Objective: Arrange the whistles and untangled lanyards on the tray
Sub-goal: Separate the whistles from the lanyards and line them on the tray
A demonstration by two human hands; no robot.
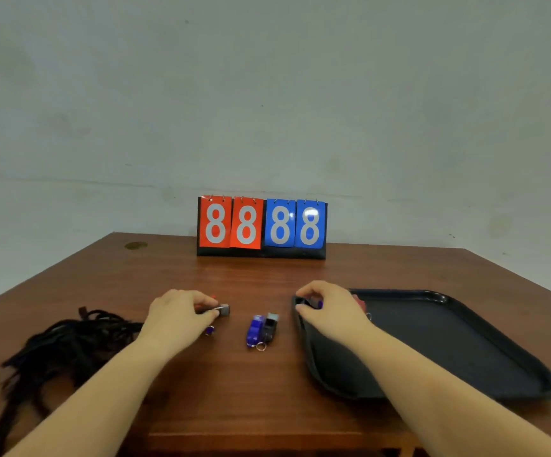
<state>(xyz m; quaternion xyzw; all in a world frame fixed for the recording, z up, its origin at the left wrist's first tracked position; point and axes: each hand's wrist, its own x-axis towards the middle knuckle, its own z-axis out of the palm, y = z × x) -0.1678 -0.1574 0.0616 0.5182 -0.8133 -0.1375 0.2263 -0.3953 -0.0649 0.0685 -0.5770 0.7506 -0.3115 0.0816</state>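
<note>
Between hands: two whistles (262,328) on table; left hand (181,316) grasping whistle (224,310), right hand (328,308) another (310,303).

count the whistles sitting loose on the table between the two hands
2: a blue whistle and a black whistle lie side by side, touching. More are partly hidden under the left hand and right hand.

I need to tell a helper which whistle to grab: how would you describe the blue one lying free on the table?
Start at the scoreboard showing 8s. Straight toward you, between both hands, lie two whistles side by side. The blue whistle is the left one; its neighbour is black.
</note>
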